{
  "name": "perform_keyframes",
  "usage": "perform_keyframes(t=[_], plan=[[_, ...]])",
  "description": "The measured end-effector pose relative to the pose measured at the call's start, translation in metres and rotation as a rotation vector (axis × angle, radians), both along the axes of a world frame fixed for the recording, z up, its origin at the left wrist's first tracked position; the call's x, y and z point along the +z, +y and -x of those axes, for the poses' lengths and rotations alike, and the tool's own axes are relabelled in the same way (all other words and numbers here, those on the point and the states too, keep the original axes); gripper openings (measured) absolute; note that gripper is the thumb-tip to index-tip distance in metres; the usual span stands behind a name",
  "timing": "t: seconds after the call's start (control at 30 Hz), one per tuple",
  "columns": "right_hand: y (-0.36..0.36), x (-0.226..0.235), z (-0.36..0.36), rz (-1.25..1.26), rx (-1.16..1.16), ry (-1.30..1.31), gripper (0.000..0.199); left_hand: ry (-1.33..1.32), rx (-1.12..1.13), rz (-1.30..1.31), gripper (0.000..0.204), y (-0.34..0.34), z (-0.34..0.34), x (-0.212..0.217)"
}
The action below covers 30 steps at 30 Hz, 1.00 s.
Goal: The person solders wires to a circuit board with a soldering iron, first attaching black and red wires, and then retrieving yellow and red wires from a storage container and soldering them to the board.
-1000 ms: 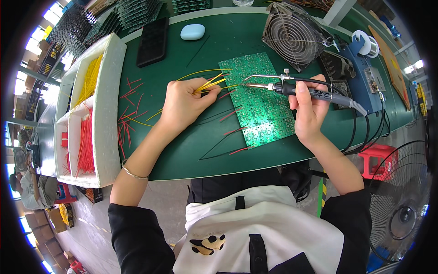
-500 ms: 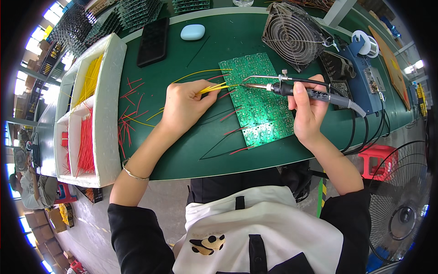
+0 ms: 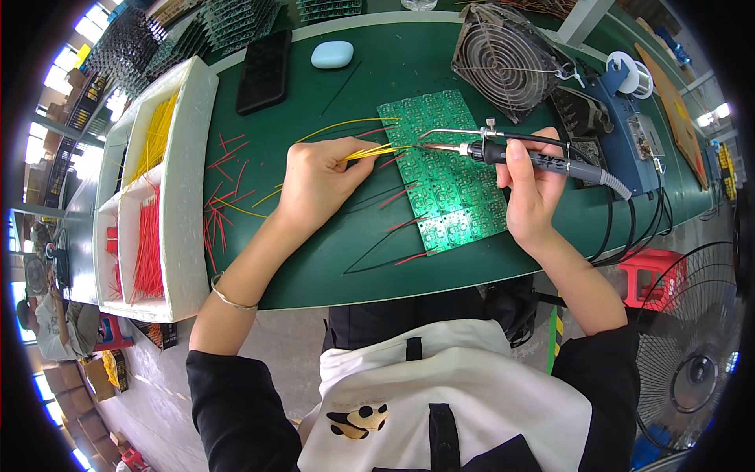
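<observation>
A green panel of circuit boards (image 3: 464, 208) lies on the green bench, with red, black and yellow wires sticking out from its left edge. My left hand (image 3: 326, 175) pinches several yellow wires (image 3: 370, 153), and the tip of one reaches a pad near the panel's left edge. In my right hand (image 3: 532, 185) is a soldering iron (image 3: 491, 153) with a thin metal feed tube along its top. Its tip meets the board right by the end of that yellow wire. Whether the solder there is molten is too small to tell.
At left stands a white foam box (image 3: 189, 189) of yellow and red wires, with loose red wires (image 3: 216, 216) beside it. Behind lie a black phone (image 3: 264, 72) and a light blue case (image 3: 332, 55). A fan (image 3: 507, 63) and blue solder feeder (image 3: 629, 118) stand right.
</observation>
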State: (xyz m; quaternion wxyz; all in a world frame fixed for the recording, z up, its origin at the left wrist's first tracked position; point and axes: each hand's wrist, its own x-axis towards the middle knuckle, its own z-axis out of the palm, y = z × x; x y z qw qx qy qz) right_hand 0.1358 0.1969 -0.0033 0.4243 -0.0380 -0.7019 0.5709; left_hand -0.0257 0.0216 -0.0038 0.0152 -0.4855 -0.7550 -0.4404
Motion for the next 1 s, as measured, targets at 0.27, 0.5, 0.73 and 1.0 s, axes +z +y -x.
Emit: perform_keyframes(t=[0.27,0.5,0.73,1.0], plan=[[-0.0009,-0.0011,0.0007,0.052,-0.001,0.055,0.011,-0.001,0.002,-0.009,0.01,0.0002,-0.0012,0.0011],[-0.0006,0.0002,-0.0009,0.056,0.009,0.035,0.012,0.023,0.006,0.024,0.015,-0.0006,-0.0022,0.0042],[-0.0005,-0.0004,-0.0001,0.057,0.001,0.046,0.011,0.021,-0.002,0.04,0.015,-0.0006,-0.0031,0.0054],[-0.0013,-0.0005,0.0014,0.058,0.017,0.038,0.011,0.073,-0.032,0.006,0.022,-0.0025,0.0,-0.0024]])
